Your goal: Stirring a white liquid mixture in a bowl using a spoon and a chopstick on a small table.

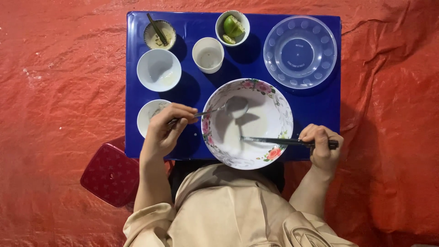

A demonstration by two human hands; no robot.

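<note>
A large white bowl [274,110] with pink flowers on its rim stands at the near edge of a blue table [315,105]. My left hand [167,128] grips a metal spoon [228,106] whose head lies over the bowl's inside, upper left. My right hand [322,145] holds black chopsticks [274,141], level, with their tips reaching into the bowl's middle. The bowl looks empty apart from a pale film.
On the table are a clear plastic bowl [299,50] at the far right, a small bowl with lime pieces [232,27], a white cup [208,54], two small white bowls [158,69] [147,114] and a sauce dish [160,35] with a stick. A dark red stool [109,174] stands at the left on the red mat [59,91].
</note>
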